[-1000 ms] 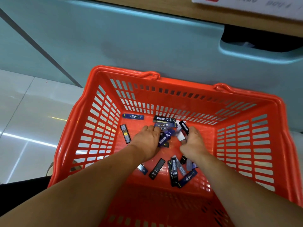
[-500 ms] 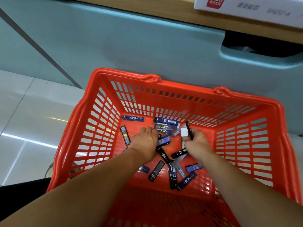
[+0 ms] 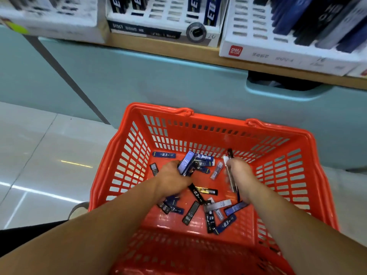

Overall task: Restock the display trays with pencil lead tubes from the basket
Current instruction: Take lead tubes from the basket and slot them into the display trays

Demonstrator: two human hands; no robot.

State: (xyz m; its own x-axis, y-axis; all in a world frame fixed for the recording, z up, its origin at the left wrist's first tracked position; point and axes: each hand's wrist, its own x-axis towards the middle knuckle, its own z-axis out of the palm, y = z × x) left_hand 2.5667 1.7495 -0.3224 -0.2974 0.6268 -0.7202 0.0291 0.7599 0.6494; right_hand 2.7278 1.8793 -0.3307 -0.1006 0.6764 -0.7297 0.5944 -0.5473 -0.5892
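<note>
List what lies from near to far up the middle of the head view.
Basket's near wall → loose lead tubes on its floor → basket's far rim → teal cabinet front → wooden shelf edge → display trays.

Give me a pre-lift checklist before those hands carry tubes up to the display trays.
1. Left hand grips a bundle of tubes: ok.
2. Right hand grips several tubes: ok.
3. Both hands clear of the basket rim: not ok, both are inside.
4. Free slots in the middle tray: ok, several show empty.
5. Held tubes match the tray's label: cannot tell, blurred.
6. Basket emptied: not ok, loose tubes remain.
</note>
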